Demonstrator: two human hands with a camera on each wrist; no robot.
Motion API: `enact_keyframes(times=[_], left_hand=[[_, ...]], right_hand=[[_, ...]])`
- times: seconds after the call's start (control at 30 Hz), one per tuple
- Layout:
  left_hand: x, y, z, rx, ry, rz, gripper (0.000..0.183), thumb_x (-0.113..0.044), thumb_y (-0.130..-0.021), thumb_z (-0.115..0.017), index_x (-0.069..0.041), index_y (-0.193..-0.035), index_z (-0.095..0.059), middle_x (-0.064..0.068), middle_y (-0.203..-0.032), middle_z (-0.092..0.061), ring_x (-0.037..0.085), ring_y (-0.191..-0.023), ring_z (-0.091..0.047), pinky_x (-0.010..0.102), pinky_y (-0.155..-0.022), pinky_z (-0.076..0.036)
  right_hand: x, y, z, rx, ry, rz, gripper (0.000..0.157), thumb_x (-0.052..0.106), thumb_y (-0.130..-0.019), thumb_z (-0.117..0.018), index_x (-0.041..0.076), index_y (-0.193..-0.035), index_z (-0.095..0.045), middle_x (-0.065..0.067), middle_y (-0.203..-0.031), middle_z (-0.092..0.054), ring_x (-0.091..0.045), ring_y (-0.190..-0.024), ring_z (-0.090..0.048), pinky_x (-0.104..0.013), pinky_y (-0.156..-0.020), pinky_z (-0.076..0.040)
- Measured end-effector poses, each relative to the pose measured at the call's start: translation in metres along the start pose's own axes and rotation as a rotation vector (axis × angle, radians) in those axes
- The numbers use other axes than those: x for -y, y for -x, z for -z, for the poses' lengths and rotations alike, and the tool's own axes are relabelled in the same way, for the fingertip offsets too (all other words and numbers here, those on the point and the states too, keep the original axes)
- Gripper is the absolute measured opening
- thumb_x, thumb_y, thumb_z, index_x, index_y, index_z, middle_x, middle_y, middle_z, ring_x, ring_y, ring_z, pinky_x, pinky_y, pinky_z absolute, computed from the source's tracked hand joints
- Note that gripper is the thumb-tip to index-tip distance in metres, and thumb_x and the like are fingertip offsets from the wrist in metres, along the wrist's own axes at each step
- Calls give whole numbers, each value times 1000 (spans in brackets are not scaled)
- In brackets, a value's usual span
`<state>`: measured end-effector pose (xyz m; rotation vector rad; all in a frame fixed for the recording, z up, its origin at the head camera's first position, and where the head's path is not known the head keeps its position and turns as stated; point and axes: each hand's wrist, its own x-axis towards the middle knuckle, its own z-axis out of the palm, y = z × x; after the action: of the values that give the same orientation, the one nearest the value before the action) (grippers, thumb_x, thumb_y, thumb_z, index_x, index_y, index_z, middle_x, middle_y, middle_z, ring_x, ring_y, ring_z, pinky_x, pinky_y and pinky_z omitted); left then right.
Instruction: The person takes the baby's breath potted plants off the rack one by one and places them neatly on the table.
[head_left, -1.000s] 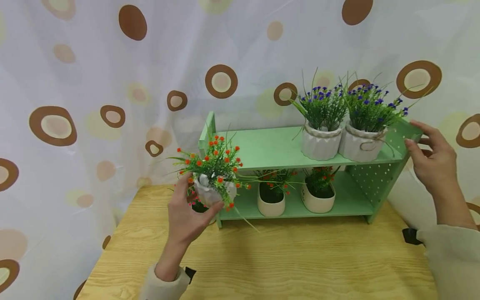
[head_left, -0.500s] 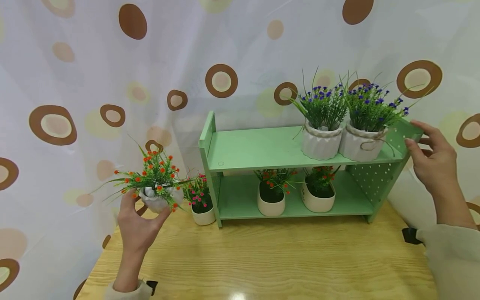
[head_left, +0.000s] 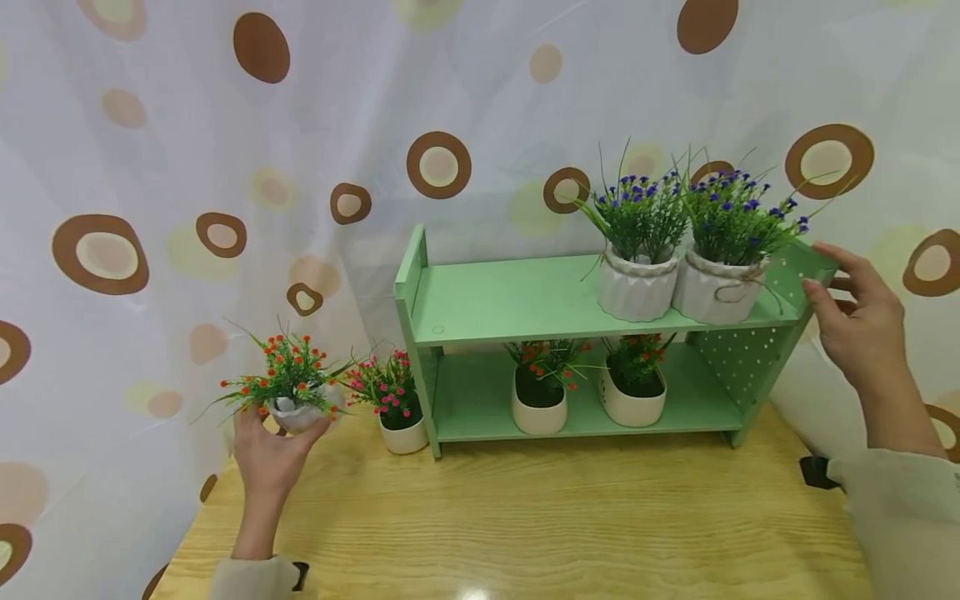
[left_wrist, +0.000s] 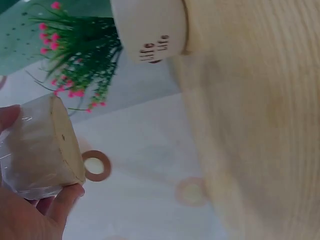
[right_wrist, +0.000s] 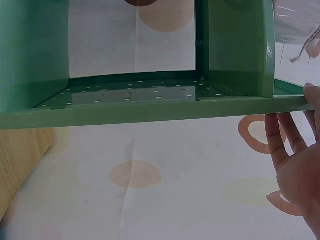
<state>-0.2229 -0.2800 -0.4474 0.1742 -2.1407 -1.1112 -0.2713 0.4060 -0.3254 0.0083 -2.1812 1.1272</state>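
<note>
Left hand (head_left: pixel 268 458) is gripping an orange-flowered potted plant (head_left: pixel 288 383) clear of the wooden table (head_left: pixel 562 517), left of a pink-flowered potted plant (head_left: pixel 390 394); right hand (head_left: pixel 866 325) is pinching the right end of a green two-tier shelf (head_left: pixel 510 300)

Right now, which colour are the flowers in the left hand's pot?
Those flowers are orange-red; the head view shows them best.

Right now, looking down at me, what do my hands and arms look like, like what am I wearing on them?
Your left hand and right hand are ungloved. The left sleeve and right sleeve are plain light beige, ending near the wrists. A small black piece juts out by the right cuff, another by the left; I can't tell what they are.
</note>
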Motion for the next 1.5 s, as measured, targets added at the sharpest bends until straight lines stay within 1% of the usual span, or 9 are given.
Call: enact_keyframes(times=[0.1,0.17,0.3,0.5,0.6,0.77,1.1,1.37,1.5], left_hand=[[14,-2,-3,1,1,21,94,-18,-72,-95,-11,-153,-47,20,-141,-52,35,-123,-51,46,-96,-49],[23,-2,-5,8,7,54,92,-19,-72,-94,-8,-151,-47,22,-136,-52,36,-119,-52,53,-95,-47],[36,-2,-10,50,-38,127,90,-24,-73,-93,-3,-148,-47,25,-135,-50,41,-116,-53,53,-89,-47],[53,-3,-17,150,-99,214,97,-32,-77,-91,-3,-154,-39,27,-139,-43,44,-116,-51,61,-91,-47],[60,-3,-19,193,-127,252,100,-35,-77,-92,2,-153,-38,29,-138,-42,44,-114,-51,63,-91,-47],[66,-3,-20,267,-139,311,108,-36,-78,-91,9,-154,-31,33,-141,-39,50,-121,-48,65,-96,-47],[68,-9,-27,396,-127,371,110,-36,-79,-90,10,-156,-26,36,-145,-36,50,-128,-44,65,-106,-43],[73,-10,-24,422,-89,374,109,-33,-81,-89,10,-157,-24,37,-148,-35,51,-131,-42,64,-110,-42],[74,-10,-24,461,-85,368,109,-32,-82,-90,11,-157,-23,36,-149,-37,50,-131,-44,63,-110,-43]], right_hand=[[0,0,0,6,-20,9,50,26,-107,-57,35,-155,-48,34,-127,-48,11,-111,-46,2,-83,-39],[1,-1,0,4,-17,11,50,26,-107,-57,35,-155,-48,34,-127,-48,11,-111,-46,2,-82,-39],[1,0,0,2,-2,11,50,27,-107,-56,36,-155,-48,33,-127,-48,11,-112,-46,2,-82,-39],[0,0,1,3,8,9,50,28,-107,-56,37,-155,-47,31,-131,-48,11,-113,-46,2,-83,-39],[1,0,0,3,2,9,50,28,-107,-56,36,-155,-47,31,-131,-48,11,-113,-46,2,-83,-39],[1,0,-1,8,-13,8,50,26,-107,-57,34,-155,-48,32,-127,-48,11,-112,-47,1,-84,-40],[1,1,1,-26,39,15,49,28,-107,-55,38,-155,-48,29,-132,-49,13,-112,-46,-1,-84,-39],[-1,-1,1,-3,-37,11,50,23,-106,-58,33,-154,-50,32,-126,-49,11,-109,-48,1,-80,-39],[0,-1,0,-6,-19,7,50,25,-106,-57,34,-154,-49,32,-127,-49,11,-110,-47,0,-80,-39]])
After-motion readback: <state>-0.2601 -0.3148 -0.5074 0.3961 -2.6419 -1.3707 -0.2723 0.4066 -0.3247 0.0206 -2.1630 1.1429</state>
